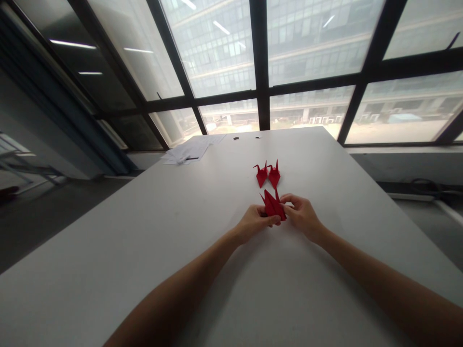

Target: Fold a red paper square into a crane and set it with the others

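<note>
A red folded paper piece (273,205) with pointed tips is held between both my hands, just above the white table (144,231). My left hand (255,222) pinches its lower left side. On its right edge, the fingers of my right hand (301,215) are closed. Just beyond the hands, two finished red paper cranes (268,174) stand side by side on the table, apart from the held piece.
Several white paper sheets (188,152) with a dark pen lie at the table's far left corner. Two small dark holes (246,138) sit near the far edge. Behind the table, large windows with black frames (260,62) run across the view.
</note>
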The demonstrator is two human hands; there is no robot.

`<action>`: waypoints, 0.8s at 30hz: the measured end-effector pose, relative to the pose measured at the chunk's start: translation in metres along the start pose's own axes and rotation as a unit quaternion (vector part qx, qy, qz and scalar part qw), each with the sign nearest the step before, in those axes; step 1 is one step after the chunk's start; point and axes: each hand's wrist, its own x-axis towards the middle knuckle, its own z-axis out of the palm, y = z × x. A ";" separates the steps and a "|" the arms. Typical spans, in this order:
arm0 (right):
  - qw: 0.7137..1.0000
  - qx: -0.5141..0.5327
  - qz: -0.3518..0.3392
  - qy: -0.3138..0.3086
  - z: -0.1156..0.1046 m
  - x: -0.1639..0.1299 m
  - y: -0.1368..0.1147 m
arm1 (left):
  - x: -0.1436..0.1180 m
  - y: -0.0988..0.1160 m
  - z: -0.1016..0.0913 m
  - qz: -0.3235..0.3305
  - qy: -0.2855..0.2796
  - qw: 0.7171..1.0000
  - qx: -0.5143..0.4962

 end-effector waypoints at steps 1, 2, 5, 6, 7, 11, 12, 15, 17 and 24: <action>1.000 -0.007 0.009 -0.002 0.001 0.000 0.001 | -0.001 0.001 0.000 -0.001 -0.001 1.000 0.007; 1.000 -0.013 0.020 -0.003 0.002 -0.001 0.001 | -0.001 0.002 0.001 -0.001 -0.002 1.000 0.013; 0.999 -0.024 0.041 0.008 0.004 -0.001 0.004 | -0.001 0.002 0.001 -0.002 -0.003 1.000 0.024; 0.999 -0.020 0.042 0.016 0.004 0.000 0.005 | -0.001 0.001 0.000 0.000 -0.003 1.000 0.023; 0.999 -0.013 0.042 0.026 0.004 0.000 0.005 | 0.000 0.001 0.000 0.004 0.000 1.000 0.019; 0.998 0.017 0.051 0.022 0.003 0.000 0.007 | 0.002 -0.004 -0.001 0.014 0.025 0.999 -0.014; 0.998 0.018 0.053 0.005 0.003 0.000 0.006 | 0.002 -0.004 0.000 0.013 0.030 0.999 -0.021; 0.998 0.025 0.049 -0.029 0.004 -0.002 0.003 | 0.002 -0.006 0.001 0.010 0.040 0.999 -0.030; 0.998 0.032 0.045 -0.010 0.005 -0.003 0.000 | 0.003 -0.007 0.003 0.015 0.055 0.998 -0.034; 0.998 0.006 0.039 0.050 0.008 -0.003 -0.003 | 0.004 -0.010 0.003 0.039 0.102 0.994 -0.022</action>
